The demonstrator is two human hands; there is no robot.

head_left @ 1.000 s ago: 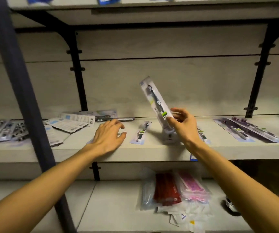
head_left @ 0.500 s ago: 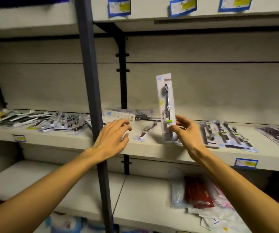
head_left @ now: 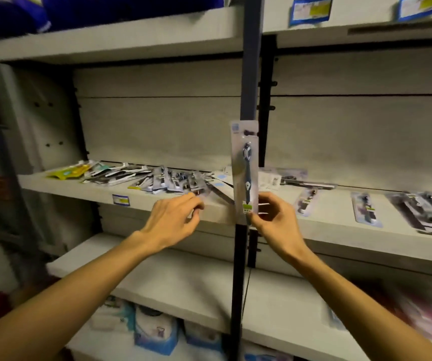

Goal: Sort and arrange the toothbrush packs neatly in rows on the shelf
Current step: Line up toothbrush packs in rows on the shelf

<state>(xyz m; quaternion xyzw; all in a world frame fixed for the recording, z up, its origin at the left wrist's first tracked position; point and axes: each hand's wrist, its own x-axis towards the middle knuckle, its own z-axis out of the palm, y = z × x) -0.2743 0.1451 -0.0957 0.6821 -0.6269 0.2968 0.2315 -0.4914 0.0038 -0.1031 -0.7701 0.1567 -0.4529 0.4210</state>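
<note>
1. Packs in a messy pile (head_left: 157, 178) lie on the left part of the shelf (head_left: 92, 194). Some lie on top of each other and point different ways. A yellow pack (head_left: 66, 171) sits at the far left end.
2. Next comes the left hand (head_left: 173, 217). It reaches to the front edge of the shelf, right by the near end of the pile. Its fingers are bent a little. I cannot tell if it is grasping a pack or just touching.
3. In the middle, the right hand (head_left: 275, 220) pinches the bottom of one toothbrush pack (head_left: 245, 168). The pack stands straight up in the air, in front of the dark shelf post (head_left: 248, 74). It is not on the shelf yet.
4. To the right, a few packs (head_left: 366, 207) lie flat and apart, more like a row.
5. I think the step now is picking where the held pack goes. It looks like the job is far from done, since the pile is still messy.
6. The next move needs a bare spot beside packs of the same kind. The pack should go down flat and straight, without bumping the others.
</note>
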